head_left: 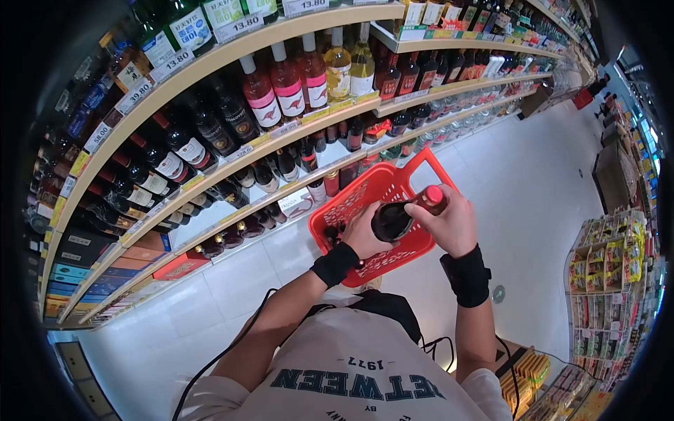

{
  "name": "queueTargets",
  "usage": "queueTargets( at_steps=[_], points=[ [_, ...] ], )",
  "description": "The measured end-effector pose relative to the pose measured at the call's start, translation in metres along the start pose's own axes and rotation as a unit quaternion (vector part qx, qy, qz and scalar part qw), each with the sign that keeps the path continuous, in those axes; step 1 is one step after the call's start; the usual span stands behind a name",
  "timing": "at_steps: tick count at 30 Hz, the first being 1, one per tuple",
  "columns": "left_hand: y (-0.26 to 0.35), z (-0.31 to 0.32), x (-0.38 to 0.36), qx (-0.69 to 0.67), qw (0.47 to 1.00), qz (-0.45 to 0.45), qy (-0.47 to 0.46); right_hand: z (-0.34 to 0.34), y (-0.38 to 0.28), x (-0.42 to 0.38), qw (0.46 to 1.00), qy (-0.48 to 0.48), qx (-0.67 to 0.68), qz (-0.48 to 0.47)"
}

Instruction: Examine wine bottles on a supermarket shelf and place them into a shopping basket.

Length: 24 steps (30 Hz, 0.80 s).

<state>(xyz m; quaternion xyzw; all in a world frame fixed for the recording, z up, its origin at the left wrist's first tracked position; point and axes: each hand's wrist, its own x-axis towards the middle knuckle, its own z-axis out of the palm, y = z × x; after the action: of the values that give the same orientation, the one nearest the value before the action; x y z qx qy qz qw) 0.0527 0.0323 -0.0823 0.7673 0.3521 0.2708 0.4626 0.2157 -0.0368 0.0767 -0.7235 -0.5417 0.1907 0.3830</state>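
Both my hands are on a dark wine bottle (390, 222) with a red-capped neck, tilted above a red shopping basket (382, 184). My left hand (366, 234) is wrapped round the bottle's body. At the neck, just below the red cap, my right hand (449, 221) has its fingers closed. The bottle's label is not visible to me. Inside the basket, at its left end, lie several dark bottles (333, 233), partly hidden by my left hand and the basket wall. The basket's handle (423, 163) sticks up at the far side.
Curved shelves of wine bottles (267, 95) with price tags run along the left and front. Pale tiled floor (523, 182) lies to the right of the basket. A rack of yellow snack packets (607, 259) stands at the far right. A dark cable (235, 335) hangs along my left arm.
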Motion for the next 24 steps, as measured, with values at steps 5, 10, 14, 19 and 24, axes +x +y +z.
queueTargets(
  at_steps=[5,10,14,19,24],
  points=[
    [0.036,0.004,0.017,-0.088,0.994,0.01,0.07,0.003,0.054,0.032,0.976,-0.082,0.201,-0.012],
    [0.076,-0.009,0.024,-0.118,0.99,0.012,0.079,0.014,0.069,0.043,0.941,-0.144,0.299,-0.061],
    [0.095,-0.015,0.028,-0.108,0.989,0.015,0.097,0.018,0.06,0.056,0.906,-0.179,0.379,-0.062],
    [0.126,-0.024,0.025,-0.021,0.993,-0.013,0.119,0.014,0.032,0.062,0.914,-0.14,0.369,-0.098],
    [0.119,-0.029,0.013,-0.015,0.995,-0.003,0.102,0.015,0.028,0.063,0.906,-0.145,0.392,-0.071]
  ],
)
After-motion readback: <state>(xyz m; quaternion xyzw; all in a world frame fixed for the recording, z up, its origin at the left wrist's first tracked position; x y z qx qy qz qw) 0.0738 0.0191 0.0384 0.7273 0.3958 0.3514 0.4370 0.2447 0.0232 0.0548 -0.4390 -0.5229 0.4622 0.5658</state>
